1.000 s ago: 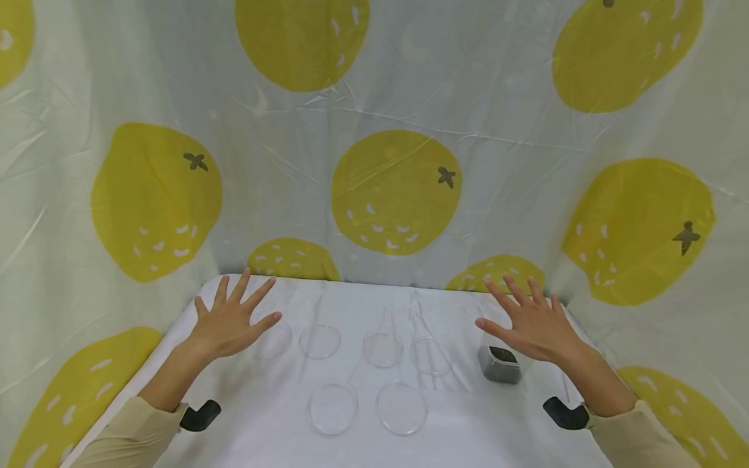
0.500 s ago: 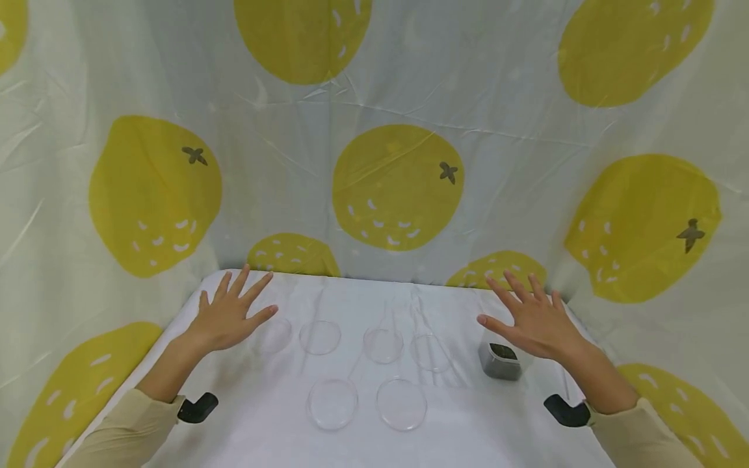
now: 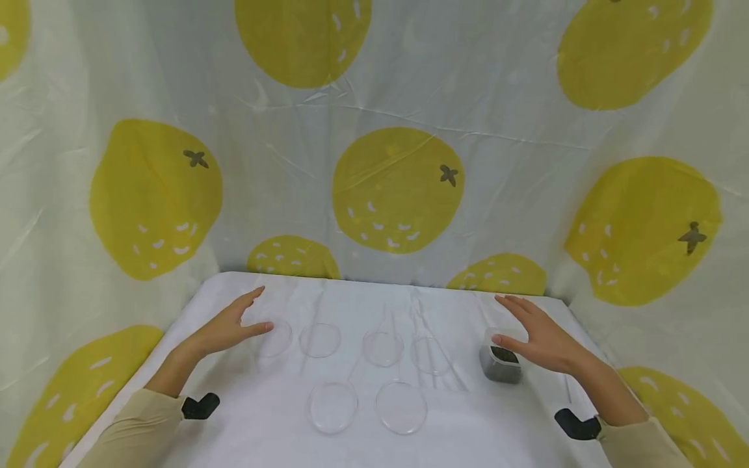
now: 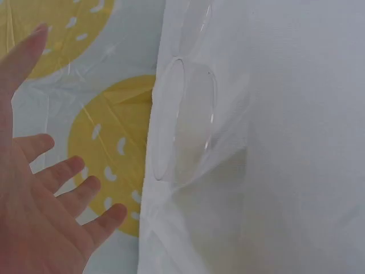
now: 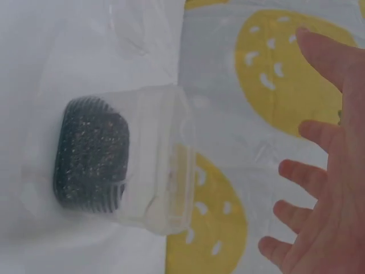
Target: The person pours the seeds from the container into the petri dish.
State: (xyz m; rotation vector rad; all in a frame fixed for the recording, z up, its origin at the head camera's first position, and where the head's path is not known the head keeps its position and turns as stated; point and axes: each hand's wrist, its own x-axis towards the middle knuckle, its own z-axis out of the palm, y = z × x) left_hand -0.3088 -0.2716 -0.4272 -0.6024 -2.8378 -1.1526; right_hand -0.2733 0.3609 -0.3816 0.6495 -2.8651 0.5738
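White table (image 3: 468, 432): six clear round dishes (image 3: 401, 408), clear tub (image 3: 501, 370) (dark grainy contents (image 5: 91, 154)) toward right.

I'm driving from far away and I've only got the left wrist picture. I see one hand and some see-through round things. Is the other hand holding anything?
Observer: No, the right hand is empty, with its fingers loosely extended.
Operator: Oh! What's next to it then?
Observer: A clear plastic tub with dark, speckled contents at the bottom; the right wrist view shows a gap between hand and tub.
Operator: And how many see-through round things are there altogether? I can't see them all!
Observer: The head view shows six clear round containers on the white cloth, two of them nearer the person than the other four.
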